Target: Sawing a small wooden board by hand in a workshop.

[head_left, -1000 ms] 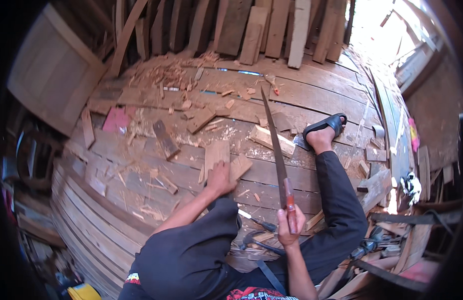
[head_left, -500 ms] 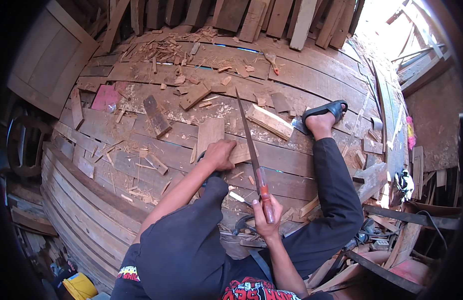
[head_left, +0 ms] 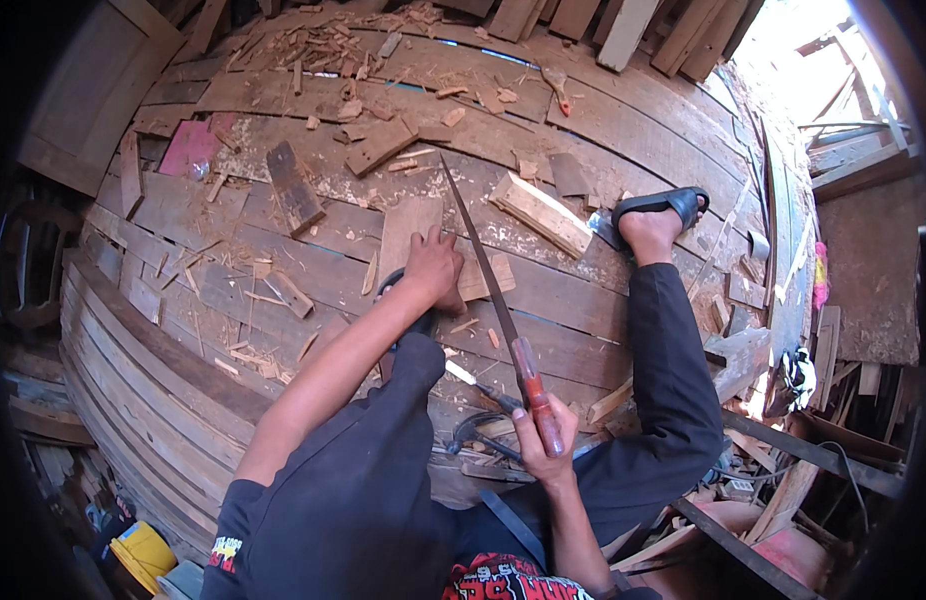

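1. On the brown wooden plank floor [head_left: 583,318], a flat, pale-brown rectangular board [head_left: 407,217] and a short, light-brown wooden offcut [head_left: 473,281] lie under the left hand [head_left: 435,268]; whether it grips or merely presses, I cannot tell.
2. Right hand [head_left: 545,430] grasps a long, tapered dark-metal tool with a glossy reddish-brown handle [head_left: 501,302].
3. Steadying wood seems the current step; any stroke would call for firm left-hand pressure.

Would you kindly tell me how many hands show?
2: the left hand on flat brown wooden pieces, the right hand around the reddish handle of a long, dark, tapering blade.
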The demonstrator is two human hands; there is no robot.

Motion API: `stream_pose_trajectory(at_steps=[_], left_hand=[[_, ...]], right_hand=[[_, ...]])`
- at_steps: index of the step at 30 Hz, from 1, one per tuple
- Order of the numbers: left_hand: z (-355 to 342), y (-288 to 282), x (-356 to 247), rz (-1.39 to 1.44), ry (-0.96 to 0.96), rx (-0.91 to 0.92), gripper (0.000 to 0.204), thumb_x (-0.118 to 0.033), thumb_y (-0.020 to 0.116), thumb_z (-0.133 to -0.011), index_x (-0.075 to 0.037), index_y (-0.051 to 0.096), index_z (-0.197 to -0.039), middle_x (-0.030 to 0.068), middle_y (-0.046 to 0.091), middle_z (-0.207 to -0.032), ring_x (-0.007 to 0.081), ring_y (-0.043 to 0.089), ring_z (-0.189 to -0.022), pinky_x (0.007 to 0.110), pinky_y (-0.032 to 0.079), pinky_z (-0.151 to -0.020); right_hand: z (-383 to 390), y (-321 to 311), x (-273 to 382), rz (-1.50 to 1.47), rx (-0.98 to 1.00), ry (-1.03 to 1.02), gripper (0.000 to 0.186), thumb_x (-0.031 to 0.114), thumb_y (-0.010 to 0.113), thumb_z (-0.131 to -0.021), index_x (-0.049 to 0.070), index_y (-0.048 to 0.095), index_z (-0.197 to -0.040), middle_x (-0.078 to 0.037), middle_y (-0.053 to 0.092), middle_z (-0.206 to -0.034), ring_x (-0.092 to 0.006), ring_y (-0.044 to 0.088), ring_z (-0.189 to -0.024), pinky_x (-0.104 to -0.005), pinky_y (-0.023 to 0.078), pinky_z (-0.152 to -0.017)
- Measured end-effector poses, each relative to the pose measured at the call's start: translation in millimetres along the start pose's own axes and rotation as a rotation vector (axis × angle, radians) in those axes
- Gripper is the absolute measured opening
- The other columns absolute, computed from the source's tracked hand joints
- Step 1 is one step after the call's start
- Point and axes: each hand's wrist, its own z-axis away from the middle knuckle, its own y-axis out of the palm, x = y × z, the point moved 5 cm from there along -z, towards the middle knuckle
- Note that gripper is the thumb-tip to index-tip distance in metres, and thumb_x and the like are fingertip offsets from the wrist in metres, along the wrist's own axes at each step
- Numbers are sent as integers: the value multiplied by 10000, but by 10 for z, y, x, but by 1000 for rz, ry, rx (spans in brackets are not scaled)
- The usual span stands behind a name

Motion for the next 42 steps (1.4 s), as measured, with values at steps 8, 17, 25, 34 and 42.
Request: stream_pose_trajectory(at_steps=[8, 17, 25, 34, 42], left_hand=[[305, 124, 314, 58, -212, 277, 700, -544, 900, -584, -91, 764, -1099, 92, 749, -1130, 283, 622, -1194, 504, 430, -997], [130, 75, 160, 67, -92, 292, 653, -498, 882, -636, -77, 743, -1116, 98, 765, -1085, 277, 627, -1204, 480, 428, -986], [-124, -79, -141, 100, 29, 210, 642, -473, 883, -634, -55, 735, -1099, 115, 767, -1045, 293, 632, -1189, 491, 430, -986], [406, 73, 354, -9, -161, 295, 591, -486, 873, -658, -107, 751, -1094, 80, 764, -1089, 261, 609, -1247, 489, 400, -1027], [316, 61, 269, -2, -158, 304, 585, -453, 857, -645, -108, 753, -1106, 82, 763, -1107, 259, 623, -1222, 475, 399, -1012]], right_hand=[[69, 152, 55, 3, 148, 46, 155, 77, 751, -870, 7, 623, -820, -36, 489, -562, -99, 469, -496, -304, 381, -492], [366, -38, 102, 36, 94, 114, 137, 56, 732, -881, 4, 617, -827, -41, 477, -557, -96, 449, -487, -312, 369, -484], [245, -73, 320, 77, -59, 76, 141, 50, 712, -901, 2, 600, -830, -43, 484, -572, -93, 464, -502, -296, 377, -502], [592, 105, 198, -39, 117, 124, 121, 32, 698, -898, 6, 607, -822, -35, 477, -550, -97, 499, -484, -308, 374, -482], [749, -83, 377, -53, 72, 156, 96, 55, 702, -910, -30, 658, -899, -36, 507, -559, -88, 507, -488, -289, 394, -495]])
